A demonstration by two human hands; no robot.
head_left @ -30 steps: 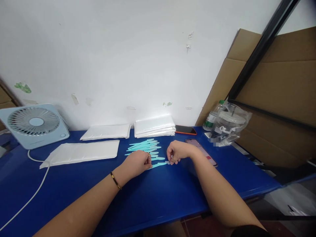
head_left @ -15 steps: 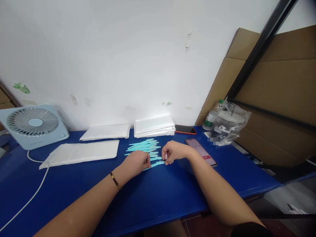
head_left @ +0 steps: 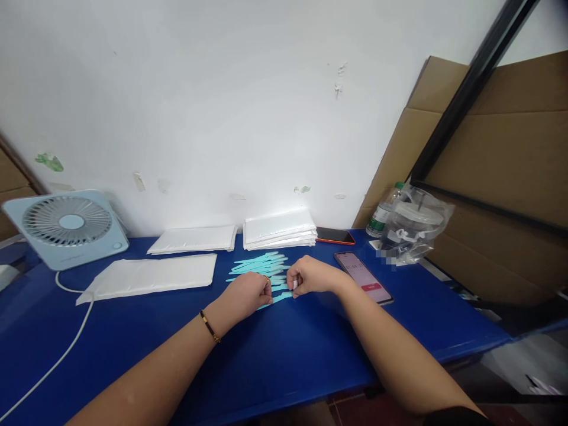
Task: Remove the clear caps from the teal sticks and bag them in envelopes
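Between my two hands lies a slim turquoise eyebrow razor (head_left: 280, 297), low over the blue table. My left hand (head_left: 249, 291), with a bracelet at the wrist, is closed in a pinch around its left end. At its right end, the bent fingers of my right hand (head_left: 306, 278) are pinched together on it; the fingertips hide that tip. Just beyond the hands, several more turquoise razors (head_left: 260, 263) lie side by side in a loose pile, their ends pointing left and right. The left hand partly covers the nearest ones.
White packets stand in two stacks, left (head_left: 193, 238) and right (head_left: 279, 229), by the wall. One flat white packet (head_left: 151, 277) lies nearer. A blue fan (head_left: 71, 222) with a white cable is at left. Two phones (head_left: 364, 277), a bottle (head_left: 379, 219) and a bagged cup (head_left: 415, 222) are at right.
My right hand has shifted slightly left along the razor, while my left hand keeps its pinch. The whole view has moved a little.
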